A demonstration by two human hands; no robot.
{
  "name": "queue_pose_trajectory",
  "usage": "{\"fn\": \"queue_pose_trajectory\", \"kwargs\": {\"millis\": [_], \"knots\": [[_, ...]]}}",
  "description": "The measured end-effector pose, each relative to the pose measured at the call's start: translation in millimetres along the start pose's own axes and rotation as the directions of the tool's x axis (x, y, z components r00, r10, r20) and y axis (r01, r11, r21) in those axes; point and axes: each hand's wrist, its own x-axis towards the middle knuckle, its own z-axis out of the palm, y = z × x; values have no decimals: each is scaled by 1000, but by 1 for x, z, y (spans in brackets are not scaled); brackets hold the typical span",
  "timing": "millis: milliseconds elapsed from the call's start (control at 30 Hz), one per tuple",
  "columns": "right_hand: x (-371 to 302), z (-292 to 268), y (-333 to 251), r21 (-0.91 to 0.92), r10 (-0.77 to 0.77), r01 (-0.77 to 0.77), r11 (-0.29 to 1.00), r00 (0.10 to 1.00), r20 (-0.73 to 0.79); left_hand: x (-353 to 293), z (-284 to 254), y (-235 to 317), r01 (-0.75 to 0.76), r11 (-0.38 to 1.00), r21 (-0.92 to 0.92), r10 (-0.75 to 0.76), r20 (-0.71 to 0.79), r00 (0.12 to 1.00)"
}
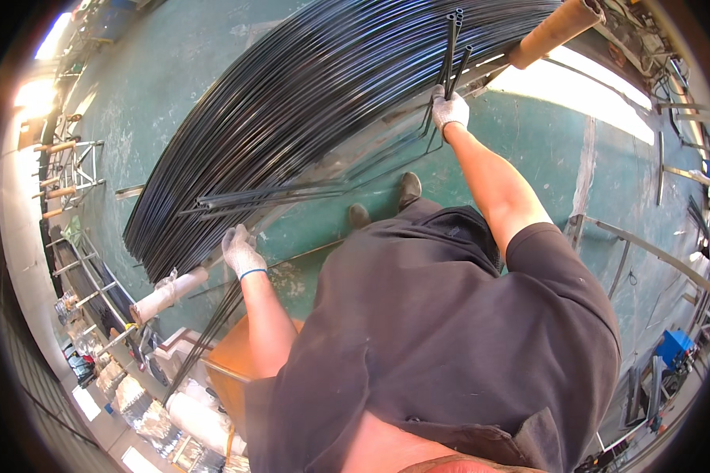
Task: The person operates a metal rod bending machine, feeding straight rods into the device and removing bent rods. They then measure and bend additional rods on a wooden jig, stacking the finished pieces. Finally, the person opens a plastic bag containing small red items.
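Observation:
My right hand (450,112), in a whitish glove, is closed around several thin black bent tubes (450,59). Their short ends stick up past my fist. Below it they bend, and their long legs (284,191) reach left across the front of a large stack of long black tubes (292,102). My left hand (243,251), gloved with a blue cuff, hovers near the left ends of those legs. Its fingers are loosely spread and I see nothing in them; it looks apart from the tubes.
Beside the stack lie a brown cardboard roll (556,31) at upper right and a pale wrapped roll (170,294) at left. Thin dark rods (205,347) pass by an orange-brown box (233,359). Metal frames (647,252) and a blue bin (674,347) stand at right.

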Motion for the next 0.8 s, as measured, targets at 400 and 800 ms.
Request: {"fn": "queue_pose_trajectory", "kwargs": {"millis": [400, 800], "knots": [[36, -7, -37, -152, -393, 363, 919, 830, -396, 6, 74, 1, -193, 980, -43, 198, 226, 954], [-37, -41, 45, 423, -330, 337, 841, 939, -91, -21, 73, -1, -163, 925, 342, 143, 85, 986]]}}
